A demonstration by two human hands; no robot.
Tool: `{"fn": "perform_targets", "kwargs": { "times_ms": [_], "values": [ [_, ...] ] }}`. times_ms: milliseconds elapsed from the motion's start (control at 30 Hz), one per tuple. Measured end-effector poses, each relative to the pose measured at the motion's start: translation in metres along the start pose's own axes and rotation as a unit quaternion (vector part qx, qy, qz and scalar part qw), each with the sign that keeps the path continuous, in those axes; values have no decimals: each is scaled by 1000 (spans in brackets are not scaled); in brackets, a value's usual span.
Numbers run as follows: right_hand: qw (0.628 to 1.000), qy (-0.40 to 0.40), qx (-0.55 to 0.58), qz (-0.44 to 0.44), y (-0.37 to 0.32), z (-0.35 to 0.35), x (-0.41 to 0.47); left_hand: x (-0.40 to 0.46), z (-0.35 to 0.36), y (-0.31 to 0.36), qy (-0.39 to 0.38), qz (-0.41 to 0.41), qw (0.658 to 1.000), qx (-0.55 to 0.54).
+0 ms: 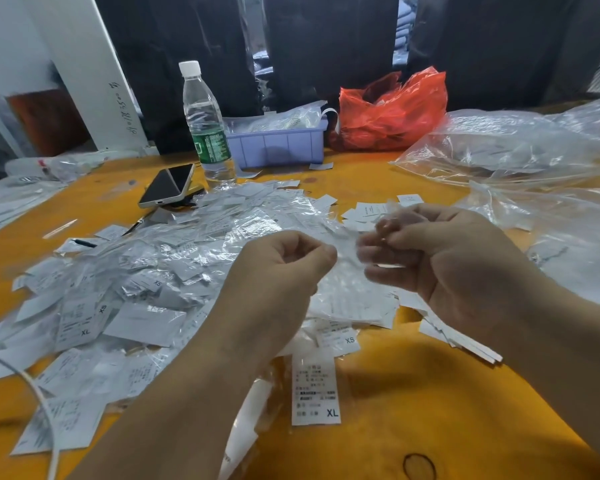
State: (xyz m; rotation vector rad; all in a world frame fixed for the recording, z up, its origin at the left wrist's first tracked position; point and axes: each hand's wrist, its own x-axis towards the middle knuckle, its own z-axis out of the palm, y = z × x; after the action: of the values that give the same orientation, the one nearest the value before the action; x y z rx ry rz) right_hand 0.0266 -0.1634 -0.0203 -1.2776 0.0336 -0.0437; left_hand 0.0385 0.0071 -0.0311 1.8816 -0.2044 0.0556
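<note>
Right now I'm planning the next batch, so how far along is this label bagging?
Done, it seems: a heap of labels in clear sleeves lies left of the hands. In hand: the left hand and right hand pinch one small clear bag between them. Left: loose labels beyond the right hand and a white stack by its wrist look unbagged.

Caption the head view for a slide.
Left hand and right hand pinch a clear bag over heaped size labels.
</note>
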Motion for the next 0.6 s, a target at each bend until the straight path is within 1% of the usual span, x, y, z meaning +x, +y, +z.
{"fn": "perform_targets", "kwargs": {
  "times_ms": [67,233,300,367,467,533,600],
  "values": [
    [1000,15,-2,4,-2,-2,0,1,0,-1,9,-1,1000,-20],
    [990,19,-139,16,0,-2,-2,1,-1,-1,18,-10,999,-47],
    [991,-1,-132,28,-3,-3,-3,1,-2,0,19,-15,999,-47],
    [994,-26,-99,48,-6,-7,-5,2,-3,-1,18,-16,998,-50],
    [991,-56,-72,99,-12,-9,-7,3,-3,-1,17,-15,998,-53],
    [984,-68,-123,112,-11,-9,-7,3,-3,-1,8,-14,998,-53],
    [974,-66,-203,80,-8,-6,-7,3,-4,-1,-13,-12,998,-53]
  ]
}}
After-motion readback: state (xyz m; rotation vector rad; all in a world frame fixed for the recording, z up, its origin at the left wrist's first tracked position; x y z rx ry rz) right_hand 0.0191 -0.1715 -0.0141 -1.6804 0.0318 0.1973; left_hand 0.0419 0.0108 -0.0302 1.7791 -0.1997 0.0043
